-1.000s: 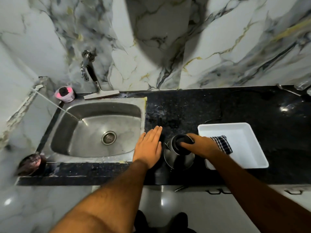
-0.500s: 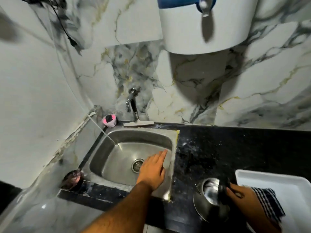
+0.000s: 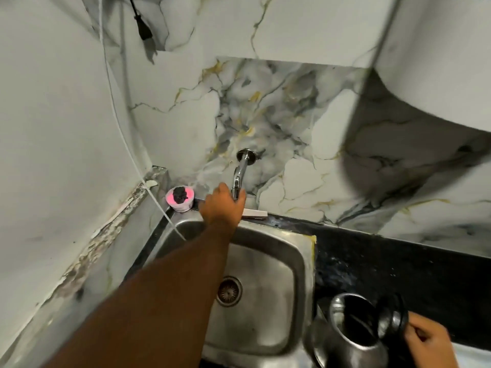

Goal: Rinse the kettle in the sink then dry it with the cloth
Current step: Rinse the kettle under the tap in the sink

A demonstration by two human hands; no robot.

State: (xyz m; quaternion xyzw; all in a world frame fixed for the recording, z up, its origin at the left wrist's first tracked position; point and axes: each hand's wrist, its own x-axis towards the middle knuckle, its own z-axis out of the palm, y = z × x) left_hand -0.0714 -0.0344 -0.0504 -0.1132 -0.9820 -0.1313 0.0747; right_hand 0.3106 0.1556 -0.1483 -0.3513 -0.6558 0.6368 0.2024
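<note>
At left hand (image 3: 222, 205): fingers curled onto tap (image 3: 238, 179), over sink (image 3: 268, 261).
Right hand (image 3: 427, 343): closed on kettle (image 3: 350, 341) handle; kettle at sink's right edge, lid open.
Handling: likely rigid steel, slippery wet; keep handle grip.

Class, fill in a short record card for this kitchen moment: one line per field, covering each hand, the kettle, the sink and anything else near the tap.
left hand: reaching to the tap, fingers at its spout
right hand: holding the kettle by its handle side
kettle: lid open, at the sink's right edge
sink: steel, no running water visible, drain uncovered
beside tap: pink tub with a dark scrubber
cloth: not in view
</note>
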